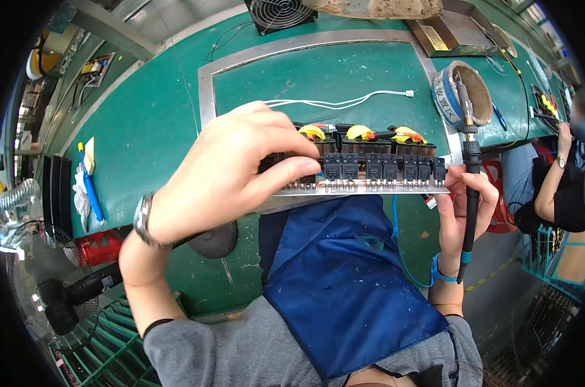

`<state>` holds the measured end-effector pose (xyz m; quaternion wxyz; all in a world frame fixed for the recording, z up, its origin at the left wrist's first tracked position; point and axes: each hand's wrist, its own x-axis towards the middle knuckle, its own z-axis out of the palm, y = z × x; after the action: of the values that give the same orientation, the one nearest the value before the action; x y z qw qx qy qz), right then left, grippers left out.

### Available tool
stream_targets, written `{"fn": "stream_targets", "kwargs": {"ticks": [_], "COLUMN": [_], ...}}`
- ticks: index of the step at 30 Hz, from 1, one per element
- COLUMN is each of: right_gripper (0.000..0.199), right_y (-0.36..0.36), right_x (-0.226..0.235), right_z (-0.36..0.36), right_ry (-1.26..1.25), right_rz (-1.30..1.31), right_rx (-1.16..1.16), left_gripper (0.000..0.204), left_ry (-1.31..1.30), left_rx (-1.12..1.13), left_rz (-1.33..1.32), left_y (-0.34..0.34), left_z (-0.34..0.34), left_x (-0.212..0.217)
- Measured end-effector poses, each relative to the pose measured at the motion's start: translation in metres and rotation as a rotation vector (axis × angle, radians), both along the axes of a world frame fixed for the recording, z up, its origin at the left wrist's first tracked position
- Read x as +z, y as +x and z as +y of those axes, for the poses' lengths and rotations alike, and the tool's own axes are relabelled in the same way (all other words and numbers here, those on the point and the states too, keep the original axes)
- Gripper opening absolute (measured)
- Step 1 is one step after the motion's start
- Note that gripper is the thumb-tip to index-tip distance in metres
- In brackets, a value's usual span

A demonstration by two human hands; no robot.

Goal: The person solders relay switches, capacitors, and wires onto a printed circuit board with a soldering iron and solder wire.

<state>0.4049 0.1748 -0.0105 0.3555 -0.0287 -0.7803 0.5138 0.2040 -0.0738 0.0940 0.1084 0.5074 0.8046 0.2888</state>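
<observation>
A long circuit board (370,188) is held up near the bench's front edge. Along its near side stands a row of black transistors (374,168), and behind them are black-cased parts with yellow-wrapped tops (360,133). My left hand (241,158) reaches over the left end, thumb and fingers closed on it; they hide that part. At the right corner, my right hand (457,203) grips the edge between thumb and fingers. A soldering iron (471,161) passes in front of that hand, tip end at a blue-and-white ring (448,97); whether the hand touches it, I cannot tell.
White wires with a plug (370,95) lie behind the board. A black fan (281,14) and a metal tray (457,32) stand at the back. At left are a blue pen-like tool (91,187) and a floor fan (57,290). Another person (557,174) works at right.
</observation>
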Motion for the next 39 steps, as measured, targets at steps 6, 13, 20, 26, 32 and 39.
{"fn": "stream_targets", "kwargs": {"ticks": [6,13,20,26,32,39], "right_gripper": [0.048,0.050,0.047,0.048,0.050,0.051], "right_y": [0.000,0.002,0.003,0.003,0.004,0.002], "right_x": [-0.001,-0.002,0.000,-0.004,-0.005,-0.007], "right_z": [0.000,0.001,0.000,0.000,-0.002,-0.002], "right_ry": [-0.013,-0.040,-0.066,-0.087,-0.151,-0.220], "right_rz": [0.004,-0.016,-0.027,-0.016,-0.012,-0.001], "right_rx": [-0.008,-0.022,-0.014,-0.002,-0.004,-0.022], "left_gripper": [0.019,0.021,0.019,0.026,0.029,0.029], "left_ry": [-0.262,-0.313,-0.238,-0.224,-0.265,-0.203], "left_rx": [0.057,0.030,0.044,0.036,-0.032,-0.094], "left_rz": [-0.511,-0.483,-0.487,-0.654,-0.671,-0.677], "left_y": [-0.022,-0.029,-0.029,-0.026,-0.028,-0.039], "left_z": [0.018,0.026,0.019,0.019,0.019,0.013], "left_x": [0.002,0.001,-0.003,0.002,0.002,0.006]}}
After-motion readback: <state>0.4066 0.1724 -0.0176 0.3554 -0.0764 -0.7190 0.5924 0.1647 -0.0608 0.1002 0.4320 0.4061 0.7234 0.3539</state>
